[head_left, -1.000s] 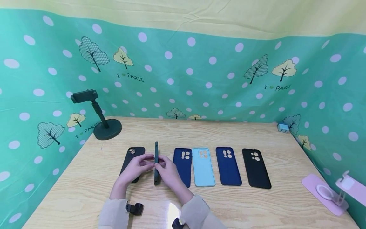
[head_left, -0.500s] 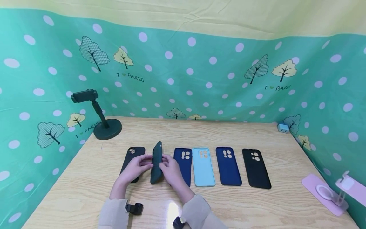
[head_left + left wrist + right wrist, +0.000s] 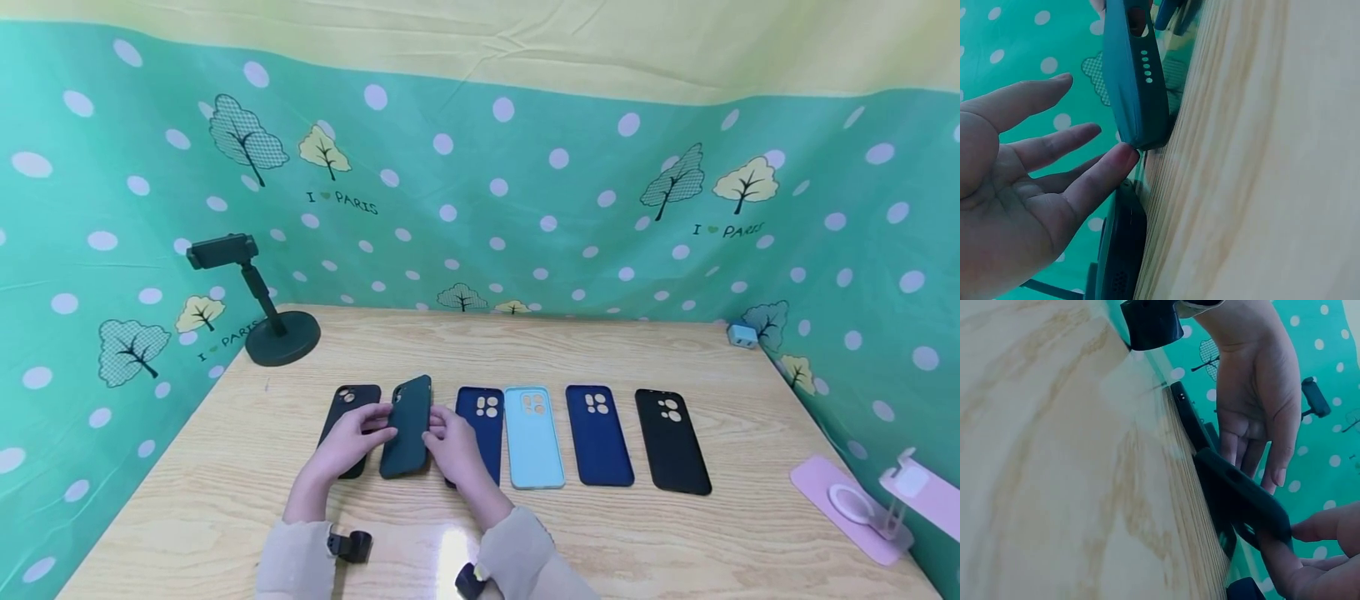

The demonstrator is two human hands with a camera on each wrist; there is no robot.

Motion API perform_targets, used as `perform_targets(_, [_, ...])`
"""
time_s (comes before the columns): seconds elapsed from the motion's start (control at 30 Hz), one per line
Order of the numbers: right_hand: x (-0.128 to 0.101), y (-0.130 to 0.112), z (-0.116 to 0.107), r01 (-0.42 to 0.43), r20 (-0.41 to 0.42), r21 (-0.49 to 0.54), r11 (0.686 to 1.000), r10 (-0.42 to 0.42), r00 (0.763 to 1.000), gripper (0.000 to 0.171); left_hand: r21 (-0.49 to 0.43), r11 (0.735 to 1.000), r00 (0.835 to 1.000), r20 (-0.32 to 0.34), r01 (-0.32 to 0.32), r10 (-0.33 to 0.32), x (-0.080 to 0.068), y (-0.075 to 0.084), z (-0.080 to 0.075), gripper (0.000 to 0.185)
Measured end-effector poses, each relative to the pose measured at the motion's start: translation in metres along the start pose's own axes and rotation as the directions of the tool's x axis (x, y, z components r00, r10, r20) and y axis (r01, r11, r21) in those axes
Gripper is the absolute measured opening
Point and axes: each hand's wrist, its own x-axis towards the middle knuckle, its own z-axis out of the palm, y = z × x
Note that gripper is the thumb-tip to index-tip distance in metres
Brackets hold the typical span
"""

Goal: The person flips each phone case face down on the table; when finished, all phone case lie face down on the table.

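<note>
A dark green phone case [image 3: 407, 429] tilts over the table in the head view, its back turned up and its left edge low. My right hand [image 3: 456, 446] pinches its right edge between thumb and fingers, also visible in the right wrist view with the hand [image 3: 1322, 556] at lower right. My left hand [image 3: 351, 440] lies at the case's left side; in the left wrist view its fingers [image 3: 1100, 172] are extended, one fingertip right at the case's lower corner. Partly beneath the left hand is a black phone case [image 3: 358, 398].
To the right lie a dark blue case [image 3: 483, 425], a light blue case [image 3: 534, 442], another blue case [image 3: 600, 437] and a black case [image 3: 672, 446]. A black phone stand [image 3: 281, 340] is at back left. A pink stand [image 3: 851, 508] and a charger plug [image 3: 742, 335] sit at right.
The dark green case has rotated from standing edge-on to leaning left, its back now showing. My right hand has turned slightly with it; my left hand has hardly moved.
</note>
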Motion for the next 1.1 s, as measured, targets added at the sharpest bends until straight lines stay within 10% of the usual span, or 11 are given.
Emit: perform_targets(1.1, [-0.01, -0.01, 0.002, -0.012, 0.063, -0.299, 0.954, 0.032, 0.998, 0.054, 0.175, 0.984, 0.999, -0.01, 0.036, -0.035, -0.008, 0.015, 0.002, 0.052])
